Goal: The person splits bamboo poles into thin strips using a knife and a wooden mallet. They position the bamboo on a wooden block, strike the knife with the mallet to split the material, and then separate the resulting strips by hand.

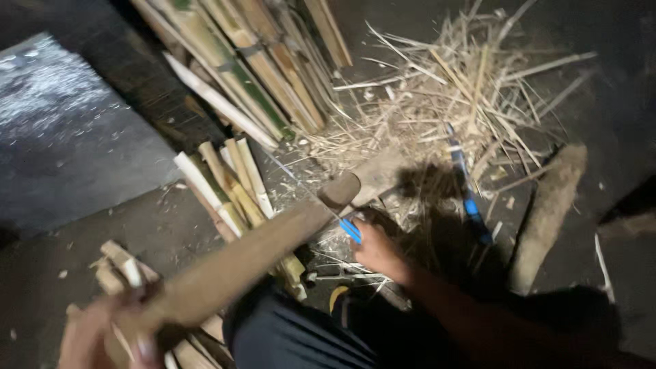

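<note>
Wooden club [260,253] gripped tight in the left hand [92,335], held low over the bamboo sticks [229,184] on the floor. Pinched a thin blue-handled blade [350,229] in the right hand [377,249], just beside the club's head. Looked like the hitting step; next called for a straight knock on the blade, away from fingers.

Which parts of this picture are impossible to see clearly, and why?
- Head view: left hand is motion-blurred and cut by the bottom edge; its grip on the wooden club is unclear.
- Right hand: fingers shadowed; what they hold is unclear.
- Lower right floor: lost in darkness.
</note>
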